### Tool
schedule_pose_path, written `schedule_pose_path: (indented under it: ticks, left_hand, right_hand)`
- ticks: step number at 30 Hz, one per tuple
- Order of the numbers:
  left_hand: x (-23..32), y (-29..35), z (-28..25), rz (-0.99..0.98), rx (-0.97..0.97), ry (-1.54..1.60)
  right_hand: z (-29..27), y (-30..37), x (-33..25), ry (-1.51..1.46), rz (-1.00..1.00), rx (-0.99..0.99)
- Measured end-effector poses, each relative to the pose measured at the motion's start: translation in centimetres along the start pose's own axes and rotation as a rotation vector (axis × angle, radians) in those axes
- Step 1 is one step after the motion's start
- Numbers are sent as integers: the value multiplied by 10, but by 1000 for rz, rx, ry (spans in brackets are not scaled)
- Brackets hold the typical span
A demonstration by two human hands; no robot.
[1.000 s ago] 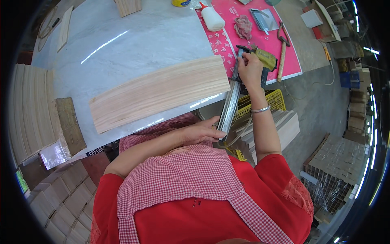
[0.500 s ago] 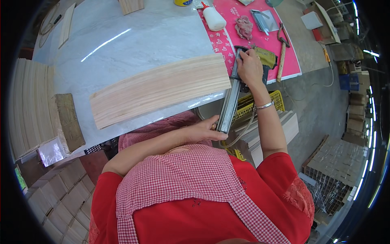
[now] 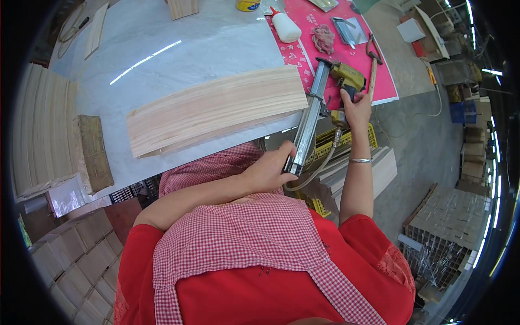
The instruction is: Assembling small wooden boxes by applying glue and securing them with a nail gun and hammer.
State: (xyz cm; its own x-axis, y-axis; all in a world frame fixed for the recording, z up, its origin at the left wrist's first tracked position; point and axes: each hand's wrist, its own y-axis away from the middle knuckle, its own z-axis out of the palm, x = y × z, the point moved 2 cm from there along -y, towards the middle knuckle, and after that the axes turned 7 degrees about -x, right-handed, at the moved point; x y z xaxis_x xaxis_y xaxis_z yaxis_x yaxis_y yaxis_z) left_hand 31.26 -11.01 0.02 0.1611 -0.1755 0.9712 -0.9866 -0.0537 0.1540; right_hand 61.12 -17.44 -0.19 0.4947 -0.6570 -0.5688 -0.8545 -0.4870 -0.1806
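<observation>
A yellow and black pneumatic nail gun with a long grey metal magazine lies across the table's right front corner. My right hand grips its handle, with the air hose running down from the grip. My left hand is closed around the near end of the magazine, which sticks out past the table edge. Left of the magazine lies a long pale wooden board, with another piece of wood partly showing under its front edge.
Stacked thin boards and a rough wooden block stand at the left. On the pink sheet are a white glue bottle, a crumpled rag and a hammer. A yellow crate with boards sits below right.
My right hand has moved from the far end of the magazine back to the nail gun's handle. My left hand has closed on the magazine's near end. The board has tilted slightly.
</observation>
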Motion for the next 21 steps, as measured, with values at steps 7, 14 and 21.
schedule_pose_path:
  ticks: [7, 14, 21]
  left_hand:
    - [7, 1, -4, 135, 74, -248]
    - [21, 4, -13, 162, 121, -356]
    - [31, -4, -16, 373, 194, -623]
  right_hand:
    - [-1, 5, 9, -545, 352, -477]
    - [-13, 28, 1, -600, 358, -421]
    - [-83, 121, -55, -514, 54, -180]
